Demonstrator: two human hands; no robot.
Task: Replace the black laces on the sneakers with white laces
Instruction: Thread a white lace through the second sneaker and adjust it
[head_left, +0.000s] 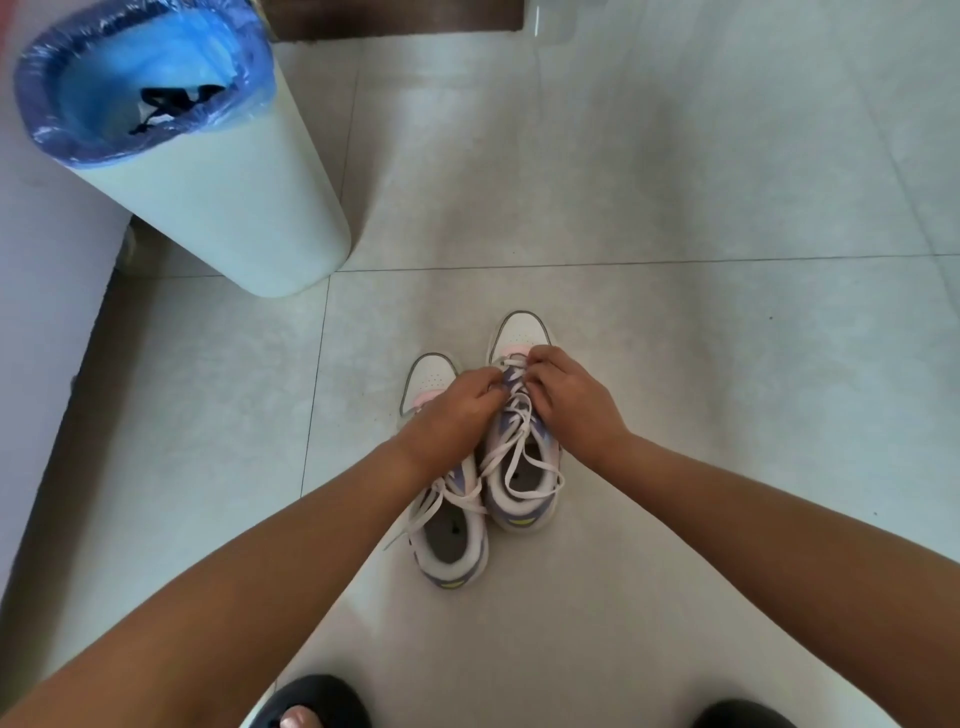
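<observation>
A: Start far left. Can you make out what lies in the bin (208, 171)?

B: Something black and stringy (174, 106) sits on the blue liner (104, 93); it is too blurred to say it is a lace. At the near edge your dark slippers (317, 701) are cut off by the frame.

A: And the sneakers?

B: Two stand side by side on the tiled floor (675, 208), toes pointing away from you. The left sneaker (449, 545) is half hidden under your left forearm; its white lace ends trail loose (one spills toward the left). The right sneaker (519, 483) sits slightly farther, white with purple panels, a pink toe patch and a yellow heel mark.

A: Your hands?

B: Your left hand (457, 410) and right hand (566, 395) both curl over the right sneaker's upper eyelets, fingertips pinching the white lace (511, 447). The fingertips themselves are hard to separate.
</observation>
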